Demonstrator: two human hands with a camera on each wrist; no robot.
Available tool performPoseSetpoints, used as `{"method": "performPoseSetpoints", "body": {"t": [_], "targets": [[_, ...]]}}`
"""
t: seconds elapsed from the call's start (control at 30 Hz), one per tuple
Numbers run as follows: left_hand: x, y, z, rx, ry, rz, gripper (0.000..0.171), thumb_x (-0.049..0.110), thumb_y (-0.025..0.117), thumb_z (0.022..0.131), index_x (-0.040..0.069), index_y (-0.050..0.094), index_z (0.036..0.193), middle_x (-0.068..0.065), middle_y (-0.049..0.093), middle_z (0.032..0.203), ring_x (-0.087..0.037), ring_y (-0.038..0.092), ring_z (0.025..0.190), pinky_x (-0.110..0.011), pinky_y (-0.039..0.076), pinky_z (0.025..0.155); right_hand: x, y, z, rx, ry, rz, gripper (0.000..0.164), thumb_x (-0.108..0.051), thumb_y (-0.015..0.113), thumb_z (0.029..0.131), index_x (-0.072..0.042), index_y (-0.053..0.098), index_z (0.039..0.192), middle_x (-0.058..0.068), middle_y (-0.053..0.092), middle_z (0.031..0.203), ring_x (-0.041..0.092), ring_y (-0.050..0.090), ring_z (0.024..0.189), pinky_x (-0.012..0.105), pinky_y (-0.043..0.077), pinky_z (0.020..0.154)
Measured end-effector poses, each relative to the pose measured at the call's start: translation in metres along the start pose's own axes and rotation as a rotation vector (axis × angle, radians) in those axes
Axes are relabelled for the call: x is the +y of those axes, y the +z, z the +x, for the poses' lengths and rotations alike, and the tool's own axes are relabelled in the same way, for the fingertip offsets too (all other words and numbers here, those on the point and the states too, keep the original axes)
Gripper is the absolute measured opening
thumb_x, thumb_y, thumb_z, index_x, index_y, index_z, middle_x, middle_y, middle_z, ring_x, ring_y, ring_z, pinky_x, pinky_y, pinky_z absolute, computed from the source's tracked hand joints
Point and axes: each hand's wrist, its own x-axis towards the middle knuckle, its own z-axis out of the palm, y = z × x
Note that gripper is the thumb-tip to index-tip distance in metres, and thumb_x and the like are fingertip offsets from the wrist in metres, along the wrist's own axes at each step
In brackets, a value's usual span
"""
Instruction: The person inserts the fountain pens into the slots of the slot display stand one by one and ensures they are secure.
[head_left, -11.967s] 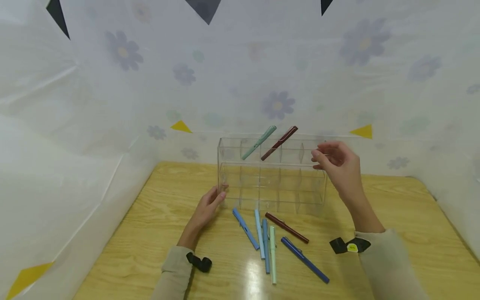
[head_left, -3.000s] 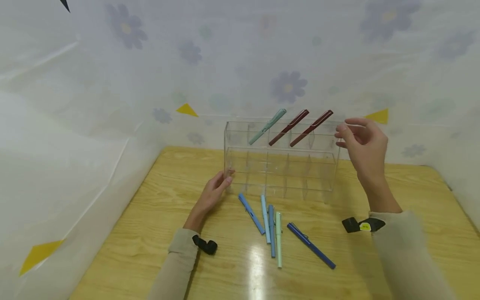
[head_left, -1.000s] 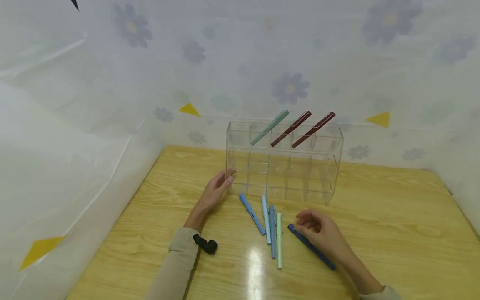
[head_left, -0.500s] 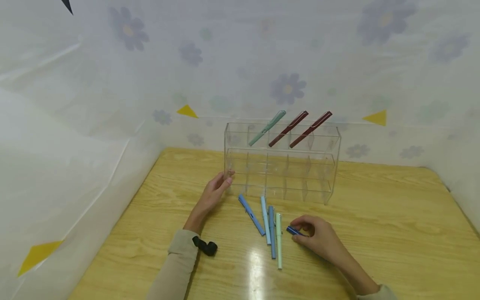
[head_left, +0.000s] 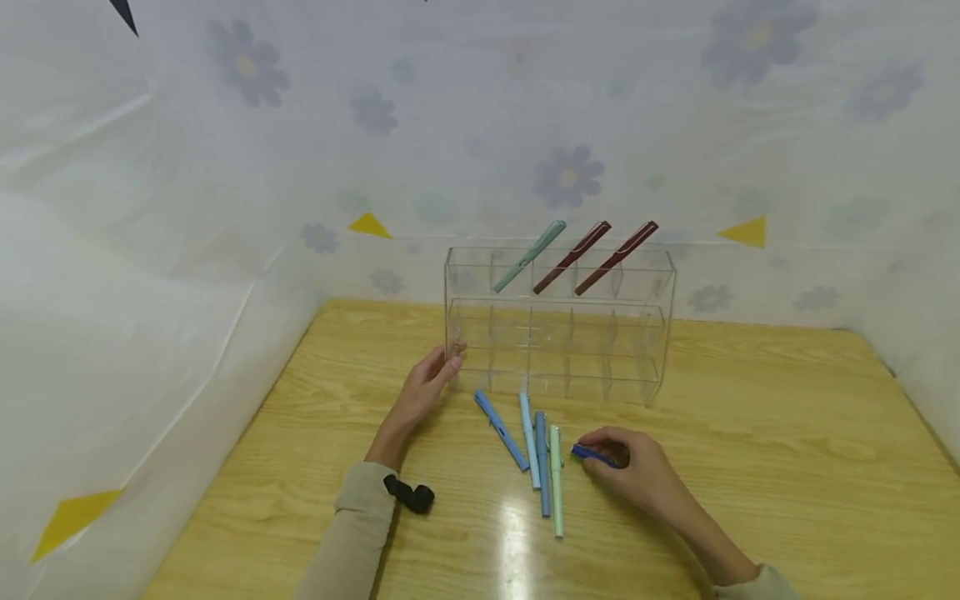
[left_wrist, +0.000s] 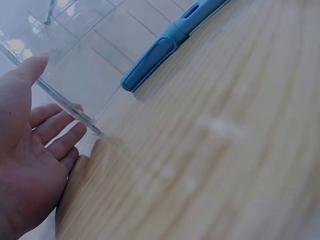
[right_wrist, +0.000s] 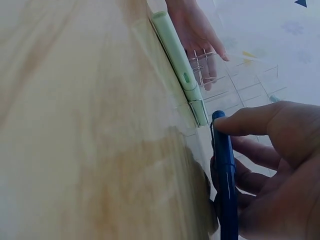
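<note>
My right hand [head_left: 637, 471] pinches a dark blue capped pen [right_wrist: 227, 185] near its cap, between thumb and fingers, close over the table. The pen's cap end points toward the other pens. At the left end of a clear acrylic pen rack [head_left: 555, 303] is my left hand [head_left: 416, 396], thumb in front of the edge and fingers loosely extended behind it. Leaning on the rack's top tier are a mint green pen [head_left: 528, 257] and two dark red pens, one in the middle [head_left: 572, 257] and one at right [head_left: 617, 257].
In front of the rack lie a blue pen [head_left: 501, 431], a light blue pen [head_left: 529, 442], a greyish blue pen [head_left: 542, 467] and a pale green pen [head_left: 556, 483]. The wooden table [head_left: 787, 433] ends at a flower-patterned curtain [head_left: 465, 125] behind and beside it.
Since the oldest frame a second dark red pen has gone from table to rack. My right hand came down from the rack's right end and took hold of the dark blue pen. The left hand stayed.
</note>
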Motion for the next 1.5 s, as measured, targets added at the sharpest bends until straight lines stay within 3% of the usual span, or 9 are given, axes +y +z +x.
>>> {"method": "performPoseSetpoints", "body": {"t": [0.27,0.47,0.6,0.77,0.9,1.03,1.23,1.37,1.5], "targets": [[-0.001,-0.002,-0.002,0.008,-0.005,0.008,0.046,0.025,0.050,0.111,0.003,0.049,0.151,-0.015,0.053,0.151,-0.031,0.049,0.140,-0.049,0.038,0.116,-0.002,-0.002,0.002,0.059,0.015,0.106,0.019,-0.006,0.071,0.097,-0.008,0.073,0.116,0.008,0.071,0.111,0.025,0.072,0.097,0.028,0.059,0.080],[0.000,-0.002,-0.003,0.002,-0.011,0.018,0.047,0.026,0.050,0.111,0.002,0.048,0.151,-0.014,0.053,0.151,-0.030,0.049,0.140,-0.049,0.038,0.116,-0.007,-0.006,0.002,0.123,0.006,0.221,0.024,-0.006,0.060,0.104,-0.001,0.065,0.128,0.018,0.065,0.115,0.029,0.072,0.085,0.034,0.060,0.063],[0.002,-0.001,-0.003,0.000,-0.016,0.017,0.047,0.026,0.050,0.111,0.002,0.048,0.151,-0.014,0.053,0.151,-0.030,0.049,0.140,-0.049,0.037,0.116,-0.007,-0.010,0.003,0.154,-0.056,0.247,0.031,-0.003,0.053,0.107,0.001,0.057,0.138,0.024,0.060,0.115,0.025,0.066,0.075,0.032,0.056,0.055],[0.003,0.000,-0.002,-0.004,-0.012,-0.004,0.046,0.025,0.050,0.111,0.001,0.049,0.150,-0.017,0.052,0.152,-0.033,0.048,0.140,-0.052,0.037,0.116,-0.004,-0.019,0.008,0.172,-0.105,0.247,0.035,-0.002,0.059,0.104,-0.002,0.058,0.139,0.024,0.059,0.118,0.030,0.067,0.072,0.034,0.057,0.054],[0.002,0.001,-0.001,-0.004,-0.006,-0.021,0.044,0.023,0.050,0.111,0.001,0.050,0.149,-0.019,0.051,0.152,-0.036,0.048,0.140,-0.053,0.037,0.115,-0.007,-0.025,0.013,0.174,-0.122,0.291,0.036,0.001,0.062,0.102,0.001,0.058,0.138,0.026,0.059,0.119,0.032,0.074,0.083,0.038,0.063,0.067],[0.002,0.002,0.000,-0.001,0.003,-0.029,0.044,0.020,0.049,0.111,-0.002,0.048,0.150,-0.022,0.049,0.152,-0.040,0.047,0.140,-0.055,0.036,0.116,-0.017,-0.029,0.018,0.194,-0.150,0.324,0.031,-0.002,0.060,0.103,0.002,0.060,0.135,0.029,0.061,0.115,0.027,0.076,0.090,0.040,0.061,0.077],[0.013,0.003,-0.004,0.005,0.029,-0.041,0.044,0.013,0.048,0.111,-0.010,0.046,0.148,-0.030,0.046,0.151,-0.048,0.044,0.140,-0.058,0.036,0.115,-0.035,-0.036,0.031,0.294,-0.180,0.302,0.024,-0.004,0.063,0.102,0.001,0.064,0.126,0.023,0.072,0.103,0.016,0.076,0.087,0.032,0.062,0.075],[0.026,0.004,-0.008,-0.004,0.048,-0.037,0.043,0.011,0.047,0.110,-0.013,0.045,0.146,-0.033,0.045,0.150,-0.049,0.043,0.139,-0.057,0.037,0.114,-0.047,-0.042,0.039,0.371,-0.188,0.286,0.023,-0.004,0.068,0.099,-0.001,0.068,0.122,0.020,0.075,0.102,0.013,0.075,0.087,0.025,0.060,0.077],[0.029,0.003,-0.006,-0.016,0.037,-0.045,0.043,0.010,0.048,0.110,-0.013,0.045,0.147,-0.033,0.044,0.151,-0.049,0.042,0.140,-0.059,0.035,0.114,-0.059,-0.045,0.048,0.451,-0.189,0.251,0.024,-0.007,0.071,0.098,-0.003,0.072,0.121,0.015,0.075,0.103,0.009,0.072,0.091,0.021,0.058,0.080]]}}
